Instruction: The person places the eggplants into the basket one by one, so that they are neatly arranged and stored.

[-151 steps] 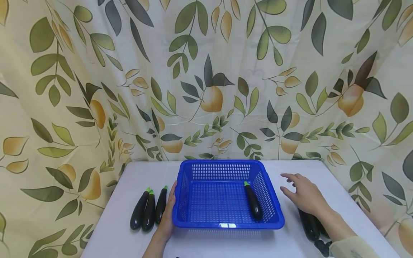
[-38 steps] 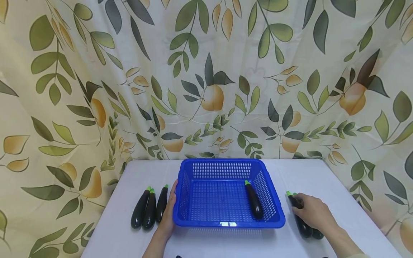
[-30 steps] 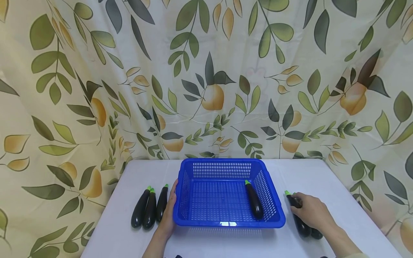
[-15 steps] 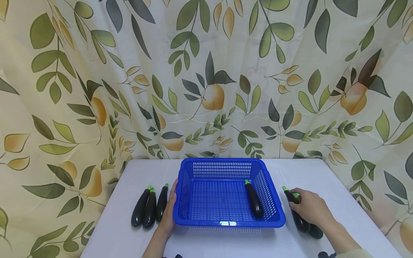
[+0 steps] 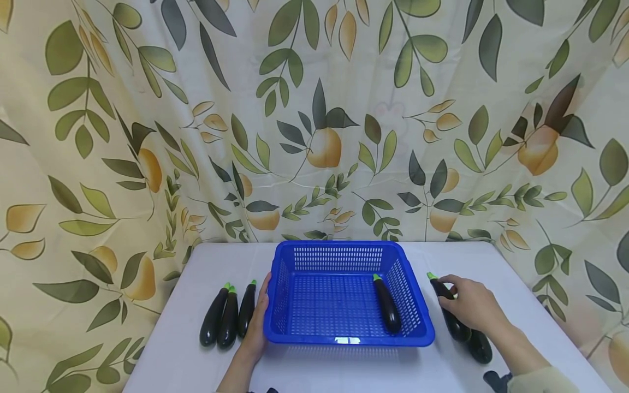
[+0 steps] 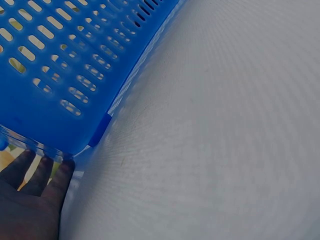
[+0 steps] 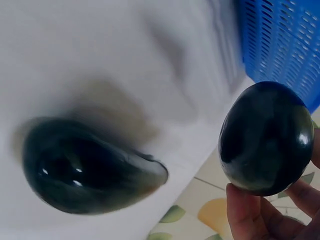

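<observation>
A blue plastic basket point(image 5: 319, 339) stands mid-table with one dark eggplant point(image 5: 387, 307) lying along its right side. My left hand point(image 5: 254, 330) rests against the basket's left wall, its fingers extended in the left wrist view, where the basket wall point(image 6: 45, 107) fills the upper left. To the right of the basket, my right hand point(image 5: 473, 304) grips a green-tipped eggplant point(image 5: 456, 326) near its upper end. The right wrist view shows this eggplant point(image 7: 267, 140) end-on, fingers point(image 7: 245, 210) around it. Another eggplant point(image 5: 480, 347) lies on the table beside it, partly behind my hand.
Three eggplants point(image 5: 227, 322) lie side by side left of the basket, close to my left hand. A white cloth covers the table point(image 5: 314, 374). Behind its back edge hangs a leaf-and-fruit patterned curtain point(image 5: 314, 191). A dark object point(image 5: 497, 381) shows by the right sleeve.
Five seconds ago my right hand hovered with spread fingers above the right-hand eggplants. It now grips one and has shifted it up and left, apart from its neighbour. My left hand stays at the basket.
</observation>
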Demonstrator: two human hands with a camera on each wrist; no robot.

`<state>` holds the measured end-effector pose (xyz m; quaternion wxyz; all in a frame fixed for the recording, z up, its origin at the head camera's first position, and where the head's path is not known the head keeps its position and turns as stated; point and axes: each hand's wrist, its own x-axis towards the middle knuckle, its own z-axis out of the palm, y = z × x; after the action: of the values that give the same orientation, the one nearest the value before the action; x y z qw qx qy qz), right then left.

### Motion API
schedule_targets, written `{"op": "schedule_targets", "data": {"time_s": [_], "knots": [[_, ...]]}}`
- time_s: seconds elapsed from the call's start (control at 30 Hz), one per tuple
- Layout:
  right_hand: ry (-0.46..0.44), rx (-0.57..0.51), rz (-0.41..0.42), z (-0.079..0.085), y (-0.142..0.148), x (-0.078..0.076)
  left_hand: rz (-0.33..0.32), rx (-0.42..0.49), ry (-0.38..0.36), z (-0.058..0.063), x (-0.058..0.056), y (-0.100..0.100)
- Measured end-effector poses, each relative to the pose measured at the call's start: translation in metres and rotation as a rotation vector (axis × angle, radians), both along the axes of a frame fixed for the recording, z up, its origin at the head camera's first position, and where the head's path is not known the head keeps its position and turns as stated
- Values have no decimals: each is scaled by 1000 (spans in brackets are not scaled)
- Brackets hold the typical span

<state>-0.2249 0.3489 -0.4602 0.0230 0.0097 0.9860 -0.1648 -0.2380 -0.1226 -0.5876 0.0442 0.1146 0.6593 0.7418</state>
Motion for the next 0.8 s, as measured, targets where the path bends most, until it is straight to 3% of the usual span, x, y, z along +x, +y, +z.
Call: {"op": "schedule_targets", "data": {"time_s": [0.4, 0.8], "knots": [[95, 53, 48, 19, -8, -5, 4, -1, 2, -1, -2, -1], [125, 35, 58, 39, -18, -8, 3, -2, -4, -1, -1, -1]]}}
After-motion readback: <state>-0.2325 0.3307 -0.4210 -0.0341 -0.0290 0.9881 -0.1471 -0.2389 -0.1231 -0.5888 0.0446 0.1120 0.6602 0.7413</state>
